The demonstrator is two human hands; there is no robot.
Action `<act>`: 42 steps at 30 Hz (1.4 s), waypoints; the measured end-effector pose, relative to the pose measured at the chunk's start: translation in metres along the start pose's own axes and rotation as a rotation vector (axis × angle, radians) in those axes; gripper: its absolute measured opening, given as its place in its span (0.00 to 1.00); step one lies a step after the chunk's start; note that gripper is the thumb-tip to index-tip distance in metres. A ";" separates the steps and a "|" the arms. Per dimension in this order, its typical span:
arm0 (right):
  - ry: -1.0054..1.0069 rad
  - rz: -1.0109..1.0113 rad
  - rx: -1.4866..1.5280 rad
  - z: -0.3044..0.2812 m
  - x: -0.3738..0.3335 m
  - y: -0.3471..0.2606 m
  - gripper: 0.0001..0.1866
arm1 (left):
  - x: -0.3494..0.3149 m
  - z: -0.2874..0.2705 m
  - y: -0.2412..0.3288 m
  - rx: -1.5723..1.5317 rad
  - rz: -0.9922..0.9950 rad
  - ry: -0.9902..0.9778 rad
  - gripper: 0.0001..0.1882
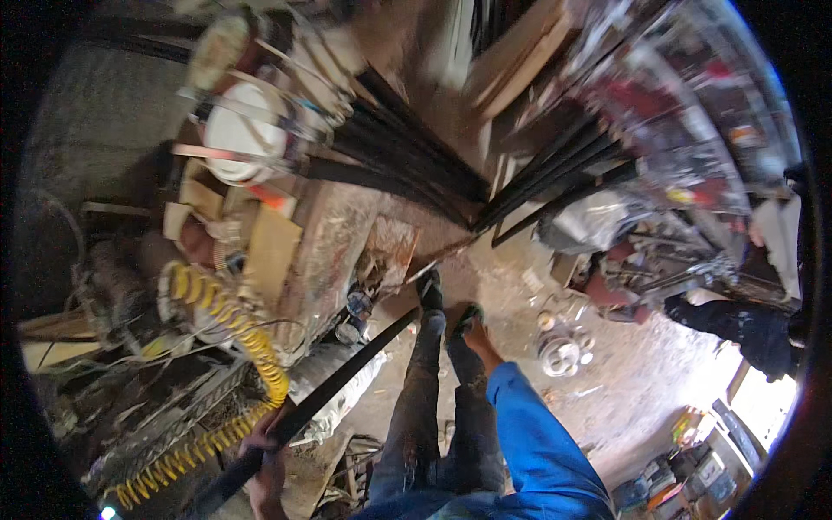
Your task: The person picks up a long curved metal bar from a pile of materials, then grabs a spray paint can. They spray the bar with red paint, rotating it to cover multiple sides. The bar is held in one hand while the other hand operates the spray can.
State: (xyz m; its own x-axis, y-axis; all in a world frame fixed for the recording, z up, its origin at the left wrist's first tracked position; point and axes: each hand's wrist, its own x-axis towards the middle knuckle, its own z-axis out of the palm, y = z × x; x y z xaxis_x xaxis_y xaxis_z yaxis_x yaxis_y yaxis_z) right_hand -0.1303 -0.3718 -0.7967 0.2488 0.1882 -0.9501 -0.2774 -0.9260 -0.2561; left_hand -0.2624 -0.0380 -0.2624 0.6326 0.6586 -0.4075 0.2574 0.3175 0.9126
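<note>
A long dark bar [347, 370] slants up from the lower left toward my feet. My left hand [263, 446] is wrapped round its lower part, beside a coiled yellow air hose [270, 368]. Whether the bar is solid or hollow does not show. My right hand [478, 340], at the end of a blue sleeve, hangs in front of my legs, just below my right shoe in the picture. Its fingers are small and blurred, and I see nothing plainly held in it.
Several long dark bars [407, 152] lean together ahead, with more dark bars [555, 182] to their right. On the cluttered left bench sits a white bucket [247, 130]. Several small round white pieces [562, 354] lie on the floor right of my feet. Boxes [693, 472] stand lower right.
</note>
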 end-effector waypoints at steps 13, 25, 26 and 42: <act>0.440 -0.438 -1.024 0.000 0.355 -0.052 0.35 | 0.066 -0.015 -0.309 0.076 -0.432 0.409 0.11; 0.453 -0.793 -1.102 -0.011 0.277 -0.033 0.11 | 0.030 -0.033 -0.324 0.017 -0.461 0.492 0.12; 0.428 -0.887 -1.078 -0.012 0.270 -0.025 0.12 | 0.028 -0.035 -0.326 0.017 -0.465 0.494 0.12; 0.153 -0.807 -0.699 0.102 0.301 -0.075 0.29 | 0.038 -0.056 -0.356 0.040 -0.520 0.511 0.14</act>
State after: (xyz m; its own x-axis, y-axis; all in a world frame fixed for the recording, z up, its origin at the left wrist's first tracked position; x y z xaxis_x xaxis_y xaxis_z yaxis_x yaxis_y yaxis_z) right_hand -0.1292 -0.2124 -1.0811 0.2473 0.8291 -0.5014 0.6003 -0.5374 -0.5924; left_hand -0.3707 -0.0881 -0.6041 0.0038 0.6687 -0.7435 0.4645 0.6573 0.5935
